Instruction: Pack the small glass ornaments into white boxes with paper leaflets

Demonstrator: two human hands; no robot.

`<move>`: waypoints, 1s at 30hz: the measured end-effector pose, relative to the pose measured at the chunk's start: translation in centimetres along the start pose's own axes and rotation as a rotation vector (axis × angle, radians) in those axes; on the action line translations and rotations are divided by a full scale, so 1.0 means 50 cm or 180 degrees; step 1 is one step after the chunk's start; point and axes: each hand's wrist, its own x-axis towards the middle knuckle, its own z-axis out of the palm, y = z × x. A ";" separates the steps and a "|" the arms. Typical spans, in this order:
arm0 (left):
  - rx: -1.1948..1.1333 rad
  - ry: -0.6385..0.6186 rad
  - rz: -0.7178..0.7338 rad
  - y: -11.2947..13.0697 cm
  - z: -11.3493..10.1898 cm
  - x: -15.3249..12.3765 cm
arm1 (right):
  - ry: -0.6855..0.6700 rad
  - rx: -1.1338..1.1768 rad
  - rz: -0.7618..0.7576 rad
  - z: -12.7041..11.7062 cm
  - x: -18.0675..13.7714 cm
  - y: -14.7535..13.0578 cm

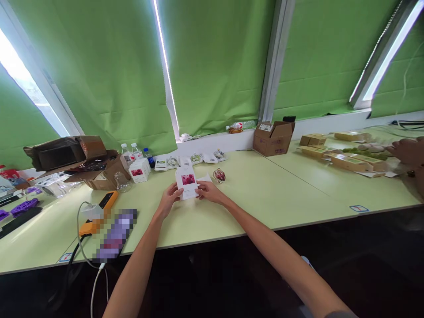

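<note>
Both my hands hold a small white box (187, 183) with a pink picture on its front, just above the pale green table (271, 190). My left hand (171, 197) grips its left lower edge with curled fingers. My right hand (207, 191) pinches its right lower edge. A white flap or card (205, 178) lies right behind the box. A small glass ball with red filling (219, 175) rests on the table just to the right of it.
More white boxes (139, 170), glass balls and small bottles (127, 153) line the far edge. Open cardboard boxes sit at the left (96, 170) and at the back (273, 138). An orange device (99, 214) with a cable lies near left. Another person's hand (408, 151) is at far right.
</note>
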 end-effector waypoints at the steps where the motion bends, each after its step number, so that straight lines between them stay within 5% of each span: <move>1: 0.0007 0.0060 0.0006 -0.002 -0.001 0.001 | 0.0013 -0.0006 0.0008 0.000 0.000 0.000; 14: -0.0283 0.2514 -0.0039 -0.044 -0.101 0.032 | 0.0533 -0.0317 -0.0020 0.002 -0.003 -0.011; 23: 0.1073 0.2794 -0.0114 -0.062 -0.123 0.033 | 0.1657 -0.1460 -0.0574 -0.024 0.006 -0.008; 27: 0.2147 0.2987 0.0448 -0.048 -0.105 0.023 | 0.2030 -0.1642 -0.0527 -0.043 0.011 0.002; 30: 0.2441 0.2758 0.0915 -0.036 -0.084 0.015 | 0.2156 -0.1808 -0.0444 -0.054 0.014 0.011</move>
